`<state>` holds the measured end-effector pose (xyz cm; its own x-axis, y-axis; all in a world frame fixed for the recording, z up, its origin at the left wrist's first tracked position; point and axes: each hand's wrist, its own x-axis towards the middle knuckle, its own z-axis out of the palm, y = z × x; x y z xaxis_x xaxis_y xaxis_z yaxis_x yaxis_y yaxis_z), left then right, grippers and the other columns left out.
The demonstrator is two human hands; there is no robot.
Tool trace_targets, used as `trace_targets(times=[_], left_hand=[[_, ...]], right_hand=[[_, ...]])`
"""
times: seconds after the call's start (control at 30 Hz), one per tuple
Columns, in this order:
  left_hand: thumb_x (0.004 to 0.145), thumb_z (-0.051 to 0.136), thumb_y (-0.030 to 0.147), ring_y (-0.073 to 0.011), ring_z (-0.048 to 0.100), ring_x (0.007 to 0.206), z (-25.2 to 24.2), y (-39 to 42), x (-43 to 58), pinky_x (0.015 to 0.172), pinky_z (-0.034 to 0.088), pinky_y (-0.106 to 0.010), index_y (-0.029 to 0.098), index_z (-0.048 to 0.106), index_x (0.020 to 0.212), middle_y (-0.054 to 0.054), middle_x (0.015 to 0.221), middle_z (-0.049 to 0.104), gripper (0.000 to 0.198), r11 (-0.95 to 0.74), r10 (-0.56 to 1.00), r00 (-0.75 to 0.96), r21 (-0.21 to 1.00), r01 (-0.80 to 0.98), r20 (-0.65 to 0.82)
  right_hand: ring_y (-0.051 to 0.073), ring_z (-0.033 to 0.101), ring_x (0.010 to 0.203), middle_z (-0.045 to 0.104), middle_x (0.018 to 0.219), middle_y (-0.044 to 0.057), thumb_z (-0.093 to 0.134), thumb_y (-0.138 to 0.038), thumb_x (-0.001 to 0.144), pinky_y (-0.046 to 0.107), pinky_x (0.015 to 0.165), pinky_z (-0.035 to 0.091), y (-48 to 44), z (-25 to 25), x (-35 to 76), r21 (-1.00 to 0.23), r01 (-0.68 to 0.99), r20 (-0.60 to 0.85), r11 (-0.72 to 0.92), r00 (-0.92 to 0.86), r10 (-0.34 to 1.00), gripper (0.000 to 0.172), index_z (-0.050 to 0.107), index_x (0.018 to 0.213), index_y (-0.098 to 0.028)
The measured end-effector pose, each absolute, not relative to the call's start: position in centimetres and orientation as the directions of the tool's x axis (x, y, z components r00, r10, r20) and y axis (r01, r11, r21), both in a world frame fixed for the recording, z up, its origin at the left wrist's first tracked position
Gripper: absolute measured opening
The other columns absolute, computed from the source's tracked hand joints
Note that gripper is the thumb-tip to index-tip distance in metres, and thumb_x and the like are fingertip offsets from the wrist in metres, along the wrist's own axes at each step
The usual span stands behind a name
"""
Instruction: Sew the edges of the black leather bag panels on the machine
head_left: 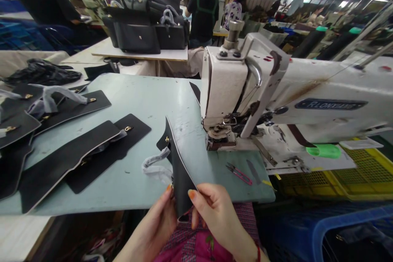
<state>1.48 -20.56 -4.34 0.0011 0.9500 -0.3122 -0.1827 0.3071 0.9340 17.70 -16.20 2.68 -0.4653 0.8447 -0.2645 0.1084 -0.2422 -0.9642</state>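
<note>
A black leather bag panel [181, 172] with pale cut edges stands tilted at the table's front edge, between my two hands. My left hand [162, 212] pinches its lower left edge. With thumb on the face and fingers behind, my right hand [215, 208] grips the lower right edge. From the panel's left side hangs a handle wrapped in clear plastic [153, 163], near a small gold metal fitting [167, 139]. Pink thread snips [239, 173] lie on the table right of the panel. The sewing machine head [225, 90] stands beyond them.
More black panels [70, 159] with gold fittings and wrapped handles lie on the green tabletop [135, 90] to the left. Finished black bags [138, 35] stand behind. A yellow crate [362, 172] and a blue bin [325, 229] sit at right. Several people [204, 12] are further back.
</note>
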Motion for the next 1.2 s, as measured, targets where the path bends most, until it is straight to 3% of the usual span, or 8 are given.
trace_targets(times=[0.07,0.13,0.3,0.4,0.5,0.63,0.9,1.2], left_hand=[[0.086,0.059,0.05,-0.0234,0.068,0.065,-2.5,-18.6,2.3,0.061,0.057,-0.039,0.018,0.071,0.093,-0.01,0.078,0.073,0.035,0.475,0.853,0.096,0.688,-0.549,-0.513],[0.074,0.075,0.036,-0.0226,0.068,0.065,-0.9,-16.4,2.8,0.06,0.057,-0.034,0.014,0.069,0.085,-0.009,0.077,0.073,0.026,0.484,0.751,0.071,0.473,-0.736,-0.656],[0.063,0.08,0.023,-0.0141,0.063,0.052,0.8,-11.0,2.8,0.047,0.048,-0.02,0.012,0.066,0.084,-0.003,0.065,0.07,0.028,0.373,0.756,-0.216,0.678,-0.634,-0.618],[0.058,0.084,0.031,-0.0129,0.058,0.046,0.8,-8.3,2.5,0.039,0.042,-0.019,0.012,0.064,0.089,-0.001,0.062,0.068,0.041,0.406,0.812,-0.195,0.772,-0.489,-0.55],[0.059,0.084,0.035,-0.0144,0.062,0.053,0.3,-6.3,2.2,0.046,0.047,-0.021,0.012,0.064,0.092,-0.003,0.072,0.072,0.045,0.404,0.854,-0.148,0.815,-0.416,-0.499],[0.063,0.082,0.036,-0.0198,0.069,0.067,-0.7,-4.8,1.6,0.06,0.053,-0.027,0.011,0.066,0.095,-0.006,0.08,0.073,0.044,0.415,0.878,-0.086,0.838,-0.354,-0.471],[0.055,0.082,0.038,-0.0174,0.065,0.059,-0.7,-3.5,1.7,0.052,0.048,-0.024,0.012,0.066,0.087,-0.005,0.074,0.073,0.044,0.426,0.874,-0.098,0.847,-0.317,-0.477],[0.061,0.083,0.039,-0.0169,0.065,0.058,-0.5,-3.7,1.3,0.05,0.048,-0.023,0.014,0.069,0.088,-0.005,0.072,0.072,0.04,0.473,0.871,0.017,0.828,-0.301,-0.492]], right_hand=[[0.006,0.043,0.037,0.053,0.045,-0.002,0.048,-0.054,0.094,0.015,0.038,0.028,-15.7,2.4,17.7,-0.959,0.057,-0.274,-0.277,-0.435,0.858,0.046,0.054,0.069,-0.016],[0.006,0.046,0.036,0.058,0.049,0.0,0.049,-0.054,0.093,0.015,0.037,0.028,-14.8,1.9,17.7,-0.959,0.021,-0.269,-0.283,-0.392,0.88,0.046,0.053,0.069,-0.016],[0.005,0.048,0.035,0.063,0.053,0.002,0.049,-0.053,0.093,0.014,0.037,0.029,-11.4,0.4,17.6,-0.968,0.015,-0.246,-0.252,-0.27,0.931,0.048,0.051,0.064,-0.016],[0.005,0.046,0.034,0.058,0.048,0.0,0.048,-0.053,0.093,0.014,0.037,0.029,-9.7,-0.1,17.7,-0.973,0.003,-0.227,-0.233,-0.227,0.947,0.05,0.051,0.061,-0.016],[0.005,0.047,0.035,0.061,0.051,0.002,0.047,-0.053,0.093,0.015,0.036,0.027,-8.7,-0.4,17.8,-0.961,-0.043,-0.257,-0.271,-0.213,0.943,0.049,0.051,0.062,-0.016],[0.005,0.049,0.036,0.064,0.055,0.003,0.046,-0.05,0.093,0.015,0.036,0.026,-8.0,-0.8,17.7,-0.946,-0.095,-0.284,-0.311,-0.227,0.932,0.046,0.053,0.063,-0.015],[0.005,0.047,0.035,0.062,0.051,0.002,0.046,-0.051,0.093,0.016,0.038,0.029,-7.6,-1.4,17.7,-0.963,-0.099,-0.233,-0.249,-0.153,0.96,0.049,0.059,0.064,-0.013],[0.006,0.048,0.037,0.061,0.051,0.001,0.047,-0.05,0.093,0.016,0.04,0.032,-7.6,-1.1,17.9,-0.979,-0.019,-0.2,-0.204,-0.138,0.97,0.045,0.061,0.071,-0.014]])
